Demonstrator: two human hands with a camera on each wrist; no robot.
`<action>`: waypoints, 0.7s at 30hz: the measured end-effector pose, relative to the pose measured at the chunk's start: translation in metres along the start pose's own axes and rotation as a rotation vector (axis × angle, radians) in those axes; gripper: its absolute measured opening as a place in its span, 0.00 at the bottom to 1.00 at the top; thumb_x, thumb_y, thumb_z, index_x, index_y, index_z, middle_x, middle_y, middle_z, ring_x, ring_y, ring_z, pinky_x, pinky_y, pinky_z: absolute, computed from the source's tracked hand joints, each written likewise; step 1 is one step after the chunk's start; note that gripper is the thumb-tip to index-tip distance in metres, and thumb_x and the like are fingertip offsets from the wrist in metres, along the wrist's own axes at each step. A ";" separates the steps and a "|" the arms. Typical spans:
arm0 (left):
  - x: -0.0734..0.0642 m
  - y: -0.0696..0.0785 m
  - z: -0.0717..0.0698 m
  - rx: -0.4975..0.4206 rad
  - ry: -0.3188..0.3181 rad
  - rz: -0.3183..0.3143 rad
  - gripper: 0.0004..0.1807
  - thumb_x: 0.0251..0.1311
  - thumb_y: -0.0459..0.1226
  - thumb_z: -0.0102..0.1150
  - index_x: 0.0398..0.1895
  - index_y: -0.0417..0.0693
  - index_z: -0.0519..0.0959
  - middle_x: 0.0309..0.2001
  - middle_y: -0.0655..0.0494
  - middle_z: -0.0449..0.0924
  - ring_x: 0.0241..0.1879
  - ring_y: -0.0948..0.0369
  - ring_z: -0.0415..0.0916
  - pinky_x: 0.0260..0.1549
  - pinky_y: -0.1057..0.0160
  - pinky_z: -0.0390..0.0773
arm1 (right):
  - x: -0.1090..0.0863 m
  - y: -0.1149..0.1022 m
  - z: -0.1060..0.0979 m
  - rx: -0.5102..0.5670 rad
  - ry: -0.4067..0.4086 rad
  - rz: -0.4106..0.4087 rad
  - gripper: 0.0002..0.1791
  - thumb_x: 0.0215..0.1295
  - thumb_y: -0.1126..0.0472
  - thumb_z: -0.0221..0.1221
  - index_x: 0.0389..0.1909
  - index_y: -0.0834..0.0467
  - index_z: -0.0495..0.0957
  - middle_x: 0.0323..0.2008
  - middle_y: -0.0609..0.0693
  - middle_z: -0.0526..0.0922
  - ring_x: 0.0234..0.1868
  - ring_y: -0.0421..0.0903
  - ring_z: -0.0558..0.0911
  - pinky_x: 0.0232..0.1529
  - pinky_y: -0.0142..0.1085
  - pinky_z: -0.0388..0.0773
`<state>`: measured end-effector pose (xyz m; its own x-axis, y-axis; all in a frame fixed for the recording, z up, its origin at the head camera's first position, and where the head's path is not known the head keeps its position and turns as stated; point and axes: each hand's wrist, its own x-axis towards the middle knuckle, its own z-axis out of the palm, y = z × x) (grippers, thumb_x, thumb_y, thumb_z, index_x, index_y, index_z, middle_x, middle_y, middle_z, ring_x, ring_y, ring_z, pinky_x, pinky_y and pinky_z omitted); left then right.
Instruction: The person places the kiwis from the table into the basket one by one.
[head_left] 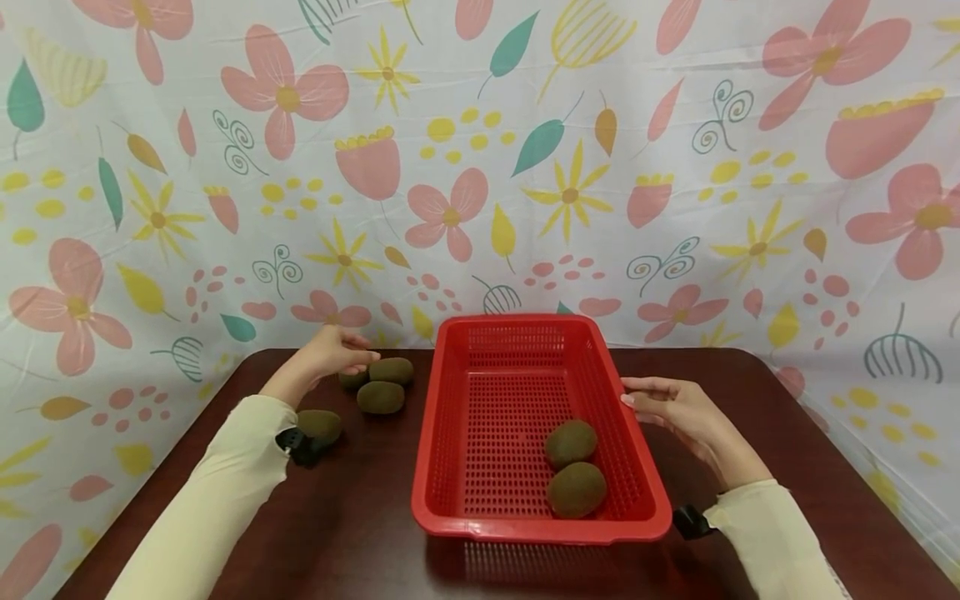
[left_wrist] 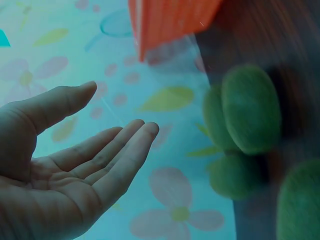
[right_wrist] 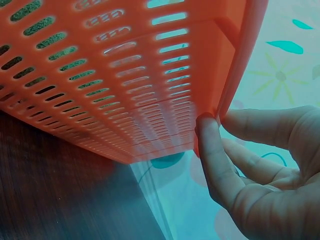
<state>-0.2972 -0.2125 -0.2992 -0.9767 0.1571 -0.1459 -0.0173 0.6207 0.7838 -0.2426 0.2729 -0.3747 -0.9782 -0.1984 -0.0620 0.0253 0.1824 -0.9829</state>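
Observation:
Two brown kiwis point(head_left: 576, 490) lie at the near right inside a red plastic basket point(head_left: 480, 528) with slotted walls. My right hand point(head_left: 686, 421) pinches the basket's right rim, thumb and fingers on either side of it in the right wrist view. To the left of the basket, my left hand point(head_left: 326, 354) is held above the table beside a group of kiwis point(head_left: 381, 397), with nothing in it. In the left wrist view its fingers are loosely extended, apart from the kiwis point(left_wrist: 251, 109). Another kiwi point(head_left: 318, 425) lies near the left wrist, partly hidden by it.
The dark wooden table point(head_left: 360, 517) carries the basket and the loose kiwis. Behind it hangs a white cloth point(head_left: 480, 275) printed with flowers and leaves, close to the table's back edge. A black wrist camera point(head_left: 692, 522) sits beside the basket's near right corner.

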 end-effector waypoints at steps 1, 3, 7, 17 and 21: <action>-0.001 -0.004 -0.003 0.002 0.007 -0.011 0.28 0.64 0.36 0.60 0.60 0.24 0.68 0.50 0.35 0.79 0.32 0.66 0.80 0.36 0.67 0.81 | 0.000 0.000 0.000 0.005 0.003 0.000 0.34 0.65 0.59 0.62 0.66 0.72 0.62 0.44 0.51 0.85 0.41 0.43 0.85 0.46 0.37 0.81; -0.003 -0.013 -0.007 0.010 0.019 -0.035 0.28 0.64 0.36 0.59 0.60 0.24 0.68 0.49 0.35 0.78 0.31 0.66 0.79 0.34 0.68 0.81 | 0.000 0.000 0.000 0.009 0.004 -0.001 0.34 0.65 0.59 0.62 0.66 0.72 0.62 0.43 0.50 0.85 0.41 0.43 0.85 0.45 0.37 0.81; -0.006 -0.032 -0.014 0.020 0.053 -0.070 0.27 0.63 0.35 0.60 0.58 0.21 0.68 0.44 0.38 0.79 0.29 0.66 0.78 0.31 0.68 0.81 | 0.000 0.001 0.000 0.004 0.001 -0.003 0.35 0.65 0.58 0.62 0.66 0.73 0.62 0.44 0.50 0.85 0.41 0.42 0.85 0.45 0.36 0.81; -0.019 -0.076 -0.022 0.192 0.106 -0.153 0.29 0.60 0.38 0.63 0.56 0.22 0.70 0.47 0.30 0.78 0.43 0.45 0.81 0.43 0.51 0.80 | 0.001 0.000 0.000 -0.026 0.015 0.007 0.35 0.64 0.56 0.63 0.66 0.71 0.64 0.43 0.50 0.85 0.42 0.43 0.85 0.47 0.38 0.80; -0.024 -0.090 -0.024 0.318 0.097 -0.135 0.31 0.58 0.41 0.64 0.54 0.20 0.71 0.48 0.27 0.76 0.46 0.39 0.77 0.42 0.48 0.79 | 0.000 -0.001 0.000 -0.020 0.007 -0.004 0.35 0.65 0.57 0.62 0.66 0.72 0.63 0.44 0.51 0.85 0.42 0.43 0.85 0.46 0.38 0.81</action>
<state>-0.2770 -0.2903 -0.3514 -0.9862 -0.0068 -0.1656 -0.0951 0.8415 0.5318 -0.2428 0.2723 -0.3739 -0.9797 -0.1925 -0.0564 0.0169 0.2009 -0.9795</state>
